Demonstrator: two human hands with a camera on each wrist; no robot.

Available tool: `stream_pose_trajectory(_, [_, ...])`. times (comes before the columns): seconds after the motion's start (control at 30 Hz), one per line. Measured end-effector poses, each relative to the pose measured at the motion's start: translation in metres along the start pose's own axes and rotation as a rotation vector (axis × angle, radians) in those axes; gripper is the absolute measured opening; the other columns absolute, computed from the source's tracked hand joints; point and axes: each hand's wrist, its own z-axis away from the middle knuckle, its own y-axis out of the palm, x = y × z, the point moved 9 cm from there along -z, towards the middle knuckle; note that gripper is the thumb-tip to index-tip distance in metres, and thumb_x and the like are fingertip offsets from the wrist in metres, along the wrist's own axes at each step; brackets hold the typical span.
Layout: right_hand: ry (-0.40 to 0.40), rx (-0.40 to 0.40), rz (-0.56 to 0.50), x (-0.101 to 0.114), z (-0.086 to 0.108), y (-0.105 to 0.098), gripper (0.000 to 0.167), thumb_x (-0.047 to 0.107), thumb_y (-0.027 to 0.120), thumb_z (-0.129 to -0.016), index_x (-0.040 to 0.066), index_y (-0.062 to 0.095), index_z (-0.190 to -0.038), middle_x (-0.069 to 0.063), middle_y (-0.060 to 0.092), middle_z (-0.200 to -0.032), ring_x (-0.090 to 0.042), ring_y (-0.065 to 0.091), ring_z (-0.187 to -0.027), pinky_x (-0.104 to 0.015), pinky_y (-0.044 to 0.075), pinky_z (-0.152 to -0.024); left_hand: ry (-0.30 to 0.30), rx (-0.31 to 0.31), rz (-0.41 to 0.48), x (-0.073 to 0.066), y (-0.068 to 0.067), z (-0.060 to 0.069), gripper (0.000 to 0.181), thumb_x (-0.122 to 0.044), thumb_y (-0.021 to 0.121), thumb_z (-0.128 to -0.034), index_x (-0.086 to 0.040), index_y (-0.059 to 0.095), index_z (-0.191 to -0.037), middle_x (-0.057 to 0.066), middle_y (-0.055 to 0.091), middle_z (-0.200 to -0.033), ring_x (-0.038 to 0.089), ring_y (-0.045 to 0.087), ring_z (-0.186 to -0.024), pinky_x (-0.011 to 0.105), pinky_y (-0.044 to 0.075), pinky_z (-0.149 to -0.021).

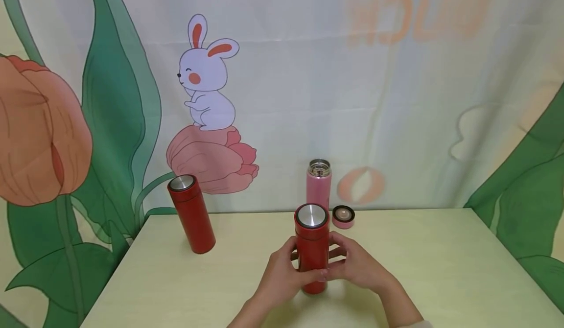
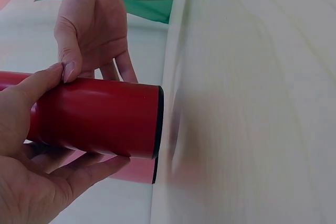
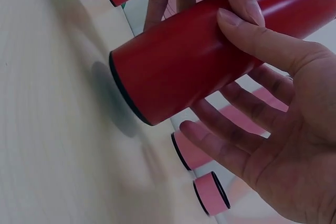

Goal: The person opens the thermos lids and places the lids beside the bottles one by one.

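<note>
Over the middle of the desk, about halfway between its left and right edges, I have the held red flask in view, upright, its silver-topped cap on. Both hands grasp it. From my feeds, the left hand curls round its left side, thumb across the front and fingers behind; the right hand grips the other side, thumb on the front, fingers spread round the back. The two thumb tips meet or nearly meet on the front. Both wrist views show me a gap under the black-rimmed base, so I read it as held just above the desktop.

Towards the desk's far left corner I see another red flask, standing with its cap on, well apart from the hands. Close to the far edge, behind the held one, stands a pink flask with its mouth open, and just to its right the pink lid lies on the desk. Beyond that edge I get a backdrop printed with a white rabbit and tulips.
</note>
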Motion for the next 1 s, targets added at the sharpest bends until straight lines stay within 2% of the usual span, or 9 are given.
stream_pose_trajectory(0.2, [0.012, 0.031, 0.074, 0.000, 0.005, -0.007, 0.072, 0.015, 0.090, -0.080, 0.019, 0.054, -0.142, -0.008, 0.067, -0.125, -0.028, 0.066, -0.113, -0.034, 0.060, -0.093, 0.004, 0.032, -0.007, -0.002, 0.011, 0.001, 0.070, -0.048, 0.091, -0.0761, -0.026, 0.058, -0.133, -0.004, 0.072, -0.125, 0.023, 0.069, -0.118, 0.040, 0.059, -0.091])
stream_pose_trajectory(0.57, [0.006, 0.043, 0.149, 0.000, 0.004, -0.008, 0.072, 0.015, 0.090, -0.078, 0.016, 0.054, -0.141, -0.005, 0.068, -0.124, -0.026, 0.065, -0.111, -0.039, 0.057, -0.100, 0.017, 0.051, -0.020, -0.003, 0.014, 0.002, 0.069, -0.046, 0.091, -0.0768, -0.025, 0.058, -0.134, -0.001, 0.072, -0.126, 0.027, 0.069, -0.119, 0.044, 0.060, -0.093])
stream_pose_trajectory(0.77, [0.007, 0.051, 0.142, -0.002, 0.004, -0.006, 0.072, 0.013, 0.089, -0.078, 0.014, 0.053, -0.141, -0.006, 0.068, -0.124, -0.026, 0.065, -0.111, -0.043, 0.057, -0.100, 0.014, 0.063, -0.022, -0.001, 0.014, 0.003, 0.069, -0.044, 0.090, -0.0783, -0.024, 0.057, -0.135, 0.001, 0.071, -0.128, 0.029, 0.069, -0.120, 0.047, 0.059, -0.095])
stream_pose_trajectory(1.0, [0.028, 0.056, 0.102, -0.007, 0.007, -0.004, 0.074, 0.009, 0.088, -0.078, 0.009, 0.052, -0.142, -0.009, 0.067, -0.125, -0.025, 0.064, -0.111, -0.042, 0.057, -0.100, -0.007, 0.097, -0.022, 0.006, 0.018, 0.004, 0.068, -0.047, 0.089, -0.0796, -0.027, 0.056, -0.135, 0.000, 0.069, -0.130, 0.031, 0.067, -0.123, 0.051, 0.057, -0.099])
